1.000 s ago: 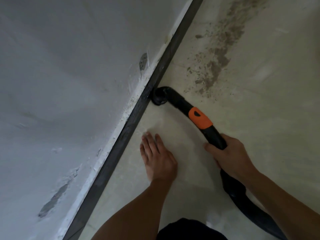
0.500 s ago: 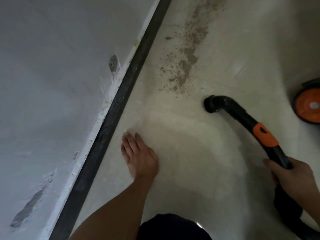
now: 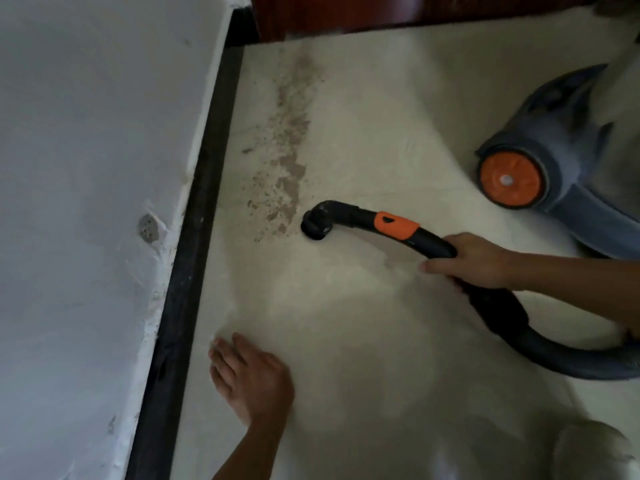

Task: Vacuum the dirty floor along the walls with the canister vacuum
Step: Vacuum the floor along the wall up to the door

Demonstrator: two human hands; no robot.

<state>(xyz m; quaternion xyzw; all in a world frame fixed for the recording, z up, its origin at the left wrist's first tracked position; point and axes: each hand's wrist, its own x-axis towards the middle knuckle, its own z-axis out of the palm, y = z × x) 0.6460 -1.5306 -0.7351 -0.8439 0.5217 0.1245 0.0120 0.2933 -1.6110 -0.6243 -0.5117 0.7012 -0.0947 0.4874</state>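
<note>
Though the canister [image 3: 554, 161] sits at the right edge, its far side is cut off and smeared by blur, so I make out only a grey-blue shell and one orange wheel [image 3: 509, 180]. Where the hose [image 3: 519, 327] loops back, it leaves the picture at the right, and I cannot see where it joins the body. A strip of reddish wood [image 3: 381, 12] along the top is too cropped to identify. A pale rounded shape at the lower right corner is unclear to me.

My right hand [image 3: 474, 259] comes in from the right, forearm level, fingers curled over the hose just behind its orange collar [image 3: 394, 225], thumb stretched along the underside. The nozzle [image 3: 317, 225] faces down on the floor [image 3: 381, 341], touching the near end of a brown streak of dirt [image 3: 287, 157] that runs up beside the black skirting [image 3: 194, 237]. My left hand [image 3: 252, 379] lies palm down on the floor near the skirting, fingers straight and pressed together, pointing up and left. Above the skirting the white wall [image 3: 86, 168] carries a small grey gouge [image 3: 149, 228]
</note>
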